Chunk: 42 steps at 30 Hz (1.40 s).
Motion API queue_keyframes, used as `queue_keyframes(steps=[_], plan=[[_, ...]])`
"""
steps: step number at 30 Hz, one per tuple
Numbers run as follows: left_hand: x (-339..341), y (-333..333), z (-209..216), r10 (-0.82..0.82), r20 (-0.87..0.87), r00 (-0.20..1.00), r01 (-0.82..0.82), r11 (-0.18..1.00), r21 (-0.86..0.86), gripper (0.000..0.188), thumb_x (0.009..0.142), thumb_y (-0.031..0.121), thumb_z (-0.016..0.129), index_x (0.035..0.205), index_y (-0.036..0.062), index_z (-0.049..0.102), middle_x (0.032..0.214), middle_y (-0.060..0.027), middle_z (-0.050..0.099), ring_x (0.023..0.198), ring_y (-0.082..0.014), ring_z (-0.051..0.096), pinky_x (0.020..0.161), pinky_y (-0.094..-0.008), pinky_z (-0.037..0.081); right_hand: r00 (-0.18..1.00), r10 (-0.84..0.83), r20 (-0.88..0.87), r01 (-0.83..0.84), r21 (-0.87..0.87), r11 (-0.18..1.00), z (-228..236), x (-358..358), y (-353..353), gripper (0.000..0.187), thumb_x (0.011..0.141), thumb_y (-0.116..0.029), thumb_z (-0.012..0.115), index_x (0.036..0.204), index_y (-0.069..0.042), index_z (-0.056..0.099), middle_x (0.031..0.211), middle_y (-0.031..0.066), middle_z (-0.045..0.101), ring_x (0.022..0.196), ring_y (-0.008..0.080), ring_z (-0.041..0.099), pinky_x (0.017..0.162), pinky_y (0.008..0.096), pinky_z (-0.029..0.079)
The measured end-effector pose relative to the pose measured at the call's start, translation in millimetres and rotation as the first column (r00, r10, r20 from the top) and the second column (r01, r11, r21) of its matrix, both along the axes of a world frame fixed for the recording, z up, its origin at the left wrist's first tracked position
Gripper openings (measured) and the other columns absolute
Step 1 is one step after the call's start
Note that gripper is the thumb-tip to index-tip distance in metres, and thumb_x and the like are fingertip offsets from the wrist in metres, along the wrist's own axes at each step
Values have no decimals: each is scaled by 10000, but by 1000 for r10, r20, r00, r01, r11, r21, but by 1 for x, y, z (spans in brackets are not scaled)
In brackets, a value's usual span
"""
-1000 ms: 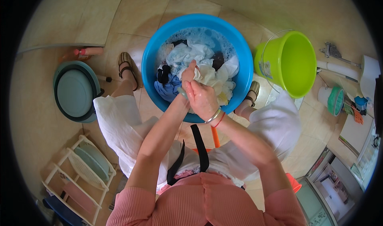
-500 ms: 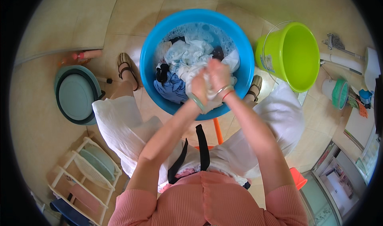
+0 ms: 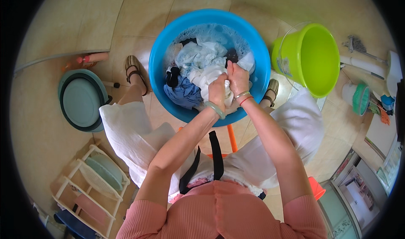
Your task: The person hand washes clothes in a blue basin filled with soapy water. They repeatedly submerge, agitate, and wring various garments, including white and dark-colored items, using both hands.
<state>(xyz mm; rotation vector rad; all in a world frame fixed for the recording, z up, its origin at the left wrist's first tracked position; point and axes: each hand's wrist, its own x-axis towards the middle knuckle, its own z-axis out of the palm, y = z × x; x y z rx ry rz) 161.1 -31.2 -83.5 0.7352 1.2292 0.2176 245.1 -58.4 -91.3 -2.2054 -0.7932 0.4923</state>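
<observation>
Both your arms reach far and down over the blue tub (image 3: 262,66), elbows wide, wrists close. Left hand (image 3: 217,89) and right hand (image 3: 238,76) sit side by side at the tub's right half, fists tight on the white cloth (image 3: 206,76), a bunch of it pinched between them. Right hand is slightly farther out than left. Fingertips are mostly hidden, backs of hands up. Pale green bangle (image 3: 215,109) on your left wrist; silver bangle (image 3: 242,94) and red cord (image 3: 247,100) on your right.

Tub stands on beige floor tiles (image 3: 141,20) between your feet, beige walls around. Suds (image 3: 217,29) along the tub's far side.

Also in the tub: blue cloth (image 3: 183,93) near left, black cloth (image 3: 172,77) just beyond it, pale patterned cloth (image 3: 198,55) toward the far side. Your forearms cross the near rim and cover part of it. Left sandal (image 3: 133,64) is near the tub; right sandal (image 3: 272,89) is just beside it. Lime bucket (image 3: 314,60) crowds the right side. Well left: grey-green basins (image 3: 82,102), pink bottle (image 3: 96,57); cream rack (image 3: 89,198) near left.
</observation>
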Motion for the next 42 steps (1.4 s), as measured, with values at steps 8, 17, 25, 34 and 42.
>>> queue_keyframes(steps=[8, 17, 25, 34, 42], plan=[[-23, 23, 9, 49, 118, 992, -72, 977, 199, 307, 920, 283, 471, 777, 67, 634, 826, -106, 639, 727, -204, 593, 647, -315, 460, 974, 222, 39, -225, 143, 964, 48, -45, 11, 309, 931, -245, 506, 710, -39, 567, 623, 217, 578, 606, 421, 584, 530, 486, 452], [-31, 13, -55, 330, 386, 862, -223, 929, -297, 269, 931, 292, 494, 1002, 54, 598, 878, -69, 622, 771, -192, 597, 672, -333, 483, 952, 306, -10, -295, 230, 927, 82, -72, 14, 222, 893, -236, 536, 843, -39, 625, 704, 215, 603, 653, 405, 600, 588, 471, 479], [4, 68, 95, 225, 102, 969, -221, 974, -51, 413, 952, 348, 523, 1119, -20, 606, 1013, -79, 649, 925, -173, 597, 814, -307, 466, 977, -139, -162, 172, 217, 961, 63, 39, 21, 329, 957, -296, 507, 811, -21, 613, 702, 121, 617, 645, 260, 577, 589, 352, 429], [-66, 95, 60, -241, -213, 947, 307, 874, 376, 447, 953, 457, 473, 911, 77, 705, 627, -50, 621, 529, -133, 556, 548, -307, 452, 765, 225, -603, -224, 77, 971, 64, 73, -39, 190, 866, -250, 631, 862, -61, 645, 712, -3, 579, 706, 74, 525, 656, 223, 422], [-83, 65, 0, -347, -785, 513, 850, 330, 410, 217, 821, 310, 650, 974, 157, 660, 794, -89, 685, 744, -273, 656, 644, -372, 500, 981, 192, -18, -192, -191, 963, -27, 42, -40, 227, 770, -306, 686, 948, -166, 693, 1011, 71, 650, 998, 328, 554, 850, 403, 442]])
